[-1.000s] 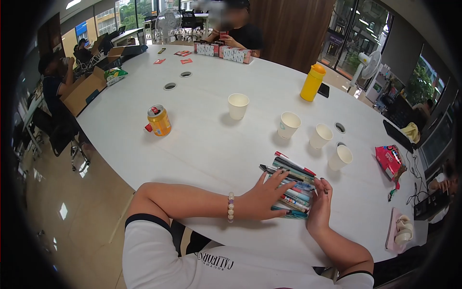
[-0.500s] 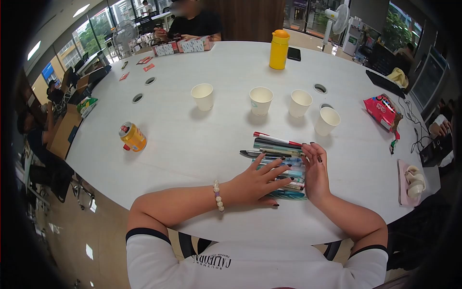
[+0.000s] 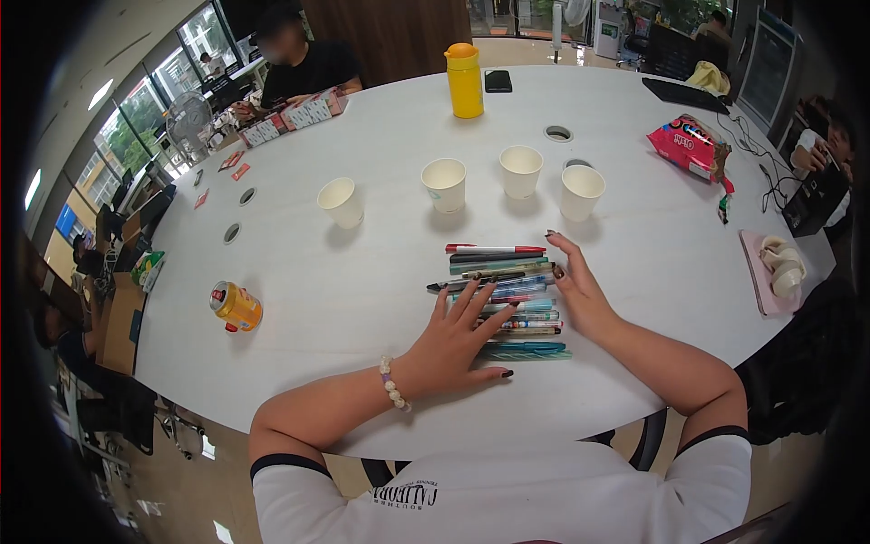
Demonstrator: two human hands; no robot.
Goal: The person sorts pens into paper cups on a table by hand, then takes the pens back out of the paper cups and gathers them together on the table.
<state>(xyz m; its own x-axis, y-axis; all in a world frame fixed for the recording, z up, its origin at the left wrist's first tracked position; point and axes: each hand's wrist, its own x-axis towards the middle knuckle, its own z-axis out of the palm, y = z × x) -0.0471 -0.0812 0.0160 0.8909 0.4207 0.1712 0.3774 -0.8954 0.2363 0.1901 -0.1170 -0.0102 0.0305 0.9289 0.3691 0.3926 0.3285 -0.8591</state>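
Several pens lie side by side in a row on the white table (image 3: pixel 344 290), pointing left and right. A red and white pen (image 3: pixel 494 248) is at the far end, and teal pens (image 3: pixel 530 350) are at the near end. My left hand (image 3: pixel 453 337) rests across the left part of the row, fingers spread, hiding some pens. At the pens' right ends is my right hand (image 3: pixel 584 295), its fingers stretched out and apart. Its fingertips are close to the ends of the upper pens; whether they touch I cannot tell. Neither hand grips a pen.
Paper cups (image 3: pixel 444 186) stand beyond the pens. An orange can (image 3: pixel 236 306) is at left, a yellow bottle (image 3: pixel 465 82) and a phone (image 3: pixel 497 82) at the back. A red snack bag (image 3: pixel 689 145) and a pink case (image 3: pixel 759 270) are at right. A person in black sits across.
The view has swung to the right. My right hand's index finger has straightened away from the row. My left hand still lies spread over the pens.
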